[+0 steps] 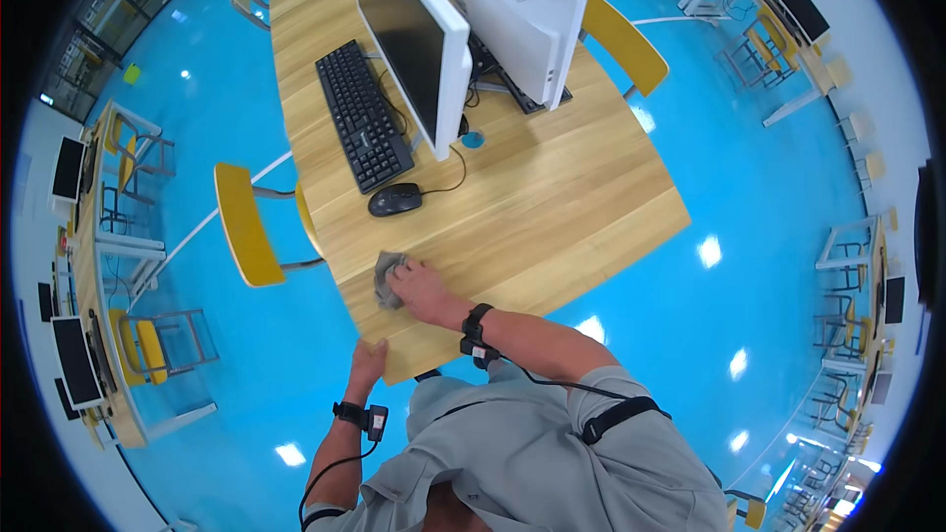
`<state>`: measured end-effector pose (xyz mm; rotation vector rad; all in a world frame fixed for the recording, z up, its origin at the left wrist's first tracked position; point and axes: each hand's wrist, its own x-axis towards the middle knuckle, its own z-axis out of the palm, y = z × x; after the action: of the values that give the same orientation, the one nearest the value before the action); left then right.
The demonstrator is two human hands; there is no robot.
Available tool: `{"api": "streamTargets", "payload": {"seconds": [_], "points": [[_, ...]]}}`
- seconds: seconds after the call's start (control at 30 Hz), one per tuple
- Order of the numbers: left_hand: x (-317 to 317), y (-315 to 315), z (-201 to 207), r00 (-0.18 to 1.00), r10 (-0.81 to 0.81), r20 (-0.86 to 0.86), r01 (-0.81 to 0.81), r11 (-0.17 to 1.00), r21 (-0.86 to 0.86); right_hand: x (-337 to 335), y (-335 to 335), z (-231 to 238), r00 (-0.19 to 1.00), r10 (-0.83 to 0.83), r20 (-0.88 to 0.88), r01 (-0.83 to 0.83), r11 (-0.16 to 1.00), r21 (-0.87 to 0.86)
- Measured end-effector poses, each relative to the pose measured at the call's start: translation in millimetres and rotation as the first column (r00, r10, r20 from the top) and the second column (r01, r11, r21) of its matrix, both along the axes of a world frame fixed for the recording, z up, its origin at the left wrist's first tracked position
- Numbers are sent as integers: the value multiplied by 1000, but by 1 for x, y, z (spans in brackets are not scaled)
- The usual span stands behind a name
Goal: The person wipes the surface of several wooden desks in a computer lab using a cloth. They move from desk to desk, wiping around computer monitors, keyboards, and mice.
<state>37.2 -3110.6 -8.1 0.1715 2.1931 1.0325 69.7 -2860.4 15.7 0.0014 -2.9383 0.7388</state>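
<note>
A crumpled grey cloth (385, 286) lies on the wooden tabletop (532, 202), close to its near left corner. My right hand (424, 294) presses down on it, the fingers bent over its right side. At that same corner, my left hand (368, 363) grips the table's edge; most of its fingers are hidden. Beyond the cloth sits a black computer mouse (395, 200), its cable running back toward the monitors. A black keyboard (363, 116) lies past the mouse, along the table's left side.
Two white-framed monitors (426, 39) stand back to back on the far part of the table. Yellow chairs (246, 225) flank it on the left and right (625, 44). More desks with screens line both walls, over a glossy blue floor (690, 335).
</note>
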Motion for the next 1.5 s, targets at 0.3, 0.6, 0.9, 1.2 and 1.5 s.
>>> {"api": "streamTargets", "payload": {"seconds": [0.3, 0.6, 0.9, 1.2, 1.5], "points": [[-9, -7, -6, 997, -71, 25, 72, 997, -41, 40, 211, 1, 885, -457, 92, 434, 879, 196], [-10, -20, -30, 997, -80, 9, 80, 987, -142, 189, 405, 1, 455, -888, 65, 877, 460, 141], [-19, -15, -23, 984, -50, 174, 74, 988, -136, 145, 408, -24, 425, -899, -109, 903, 414, 113], [-15, -20, -30, 998, -54, 33, 59, 985, -161, 5, 343, -30, 676, -729, -103, 733, 653, 189], [-13, -14, -19, 988, 38, 151, -24, 995, -93, 37, 230, -1, 942, -324, -89, 328, 944, 34]]}}
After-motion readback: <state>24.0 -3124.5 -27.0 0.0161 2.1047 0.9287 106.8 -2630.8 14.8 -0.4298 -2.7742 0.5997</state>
